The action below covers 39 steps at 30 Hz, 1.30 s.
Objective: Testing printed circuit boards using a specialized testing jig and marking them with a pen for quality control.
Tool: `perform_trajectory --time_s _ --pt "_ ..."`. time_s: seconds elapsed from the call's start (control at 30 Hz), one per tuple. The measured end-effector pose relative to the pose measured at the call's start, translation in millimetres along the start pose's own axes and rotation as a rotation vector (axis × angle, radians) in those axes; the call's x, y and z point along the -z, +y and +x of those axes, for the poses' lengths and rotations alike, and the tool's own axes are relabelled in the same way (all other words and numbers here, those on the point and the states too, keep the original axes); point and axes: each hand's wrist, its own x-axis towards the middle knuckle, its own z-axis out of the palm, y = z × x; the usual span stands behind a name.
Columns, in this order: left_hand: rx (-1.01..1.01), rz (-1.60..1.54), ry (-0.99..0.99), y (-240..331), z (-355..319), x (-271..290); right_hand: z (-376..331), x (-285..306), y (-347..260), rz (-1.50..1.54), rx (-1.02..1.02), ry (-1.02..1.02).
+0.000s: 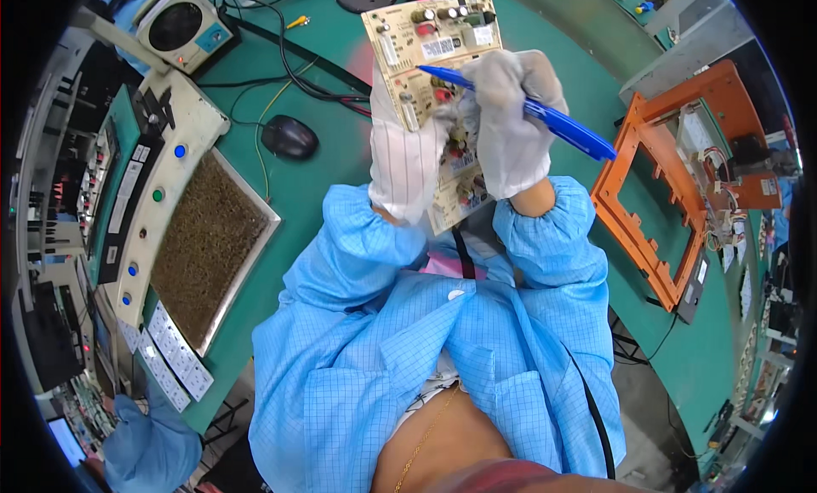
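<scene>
Below my hands spreads a green bench [323,195]; off to my left hand's side sit a control panel with coloured buttons [140,195] and a metal tray of brown granules [208,246], and beyond my right hand lies an orange frame fixture [655,195]. A black computer mouse [289,137] rests just past my left hand. Raised between both gloved hands is a beige circuit board [434,59], upright and facing me. My left hand [404,161] is wrapped around its left edge and lower part. My right hand [511,127] is closed on a blue pen [545,118], tip touching the board. I judge the board light, stiff and fragile; edges are the safest hold, away from the components.
</scene>
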Motion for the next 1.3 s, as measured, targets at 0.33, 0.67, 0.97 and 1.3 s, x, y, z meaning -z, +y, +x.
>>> perform_trajectory --time_s 0.33,0.67,0.97,1.3 --pt "-0.058 -0.350 0.033 20 -4 -36 0 68 -15 0.437 -0.206 0.528" --pt "0.035 -0.019 -0.584 14 -2 -106 -47 267 -58 -0.668 0.182 -0.142" --pt "-0.976 0.366 -0.905 1 -29 -194 -100 324 0 -1.187 -0.056 -0.507" --pt "-0.872 0.459 -1.075 9 -16 -181 -6 349 -4 -0.928 0.331 -0.087"
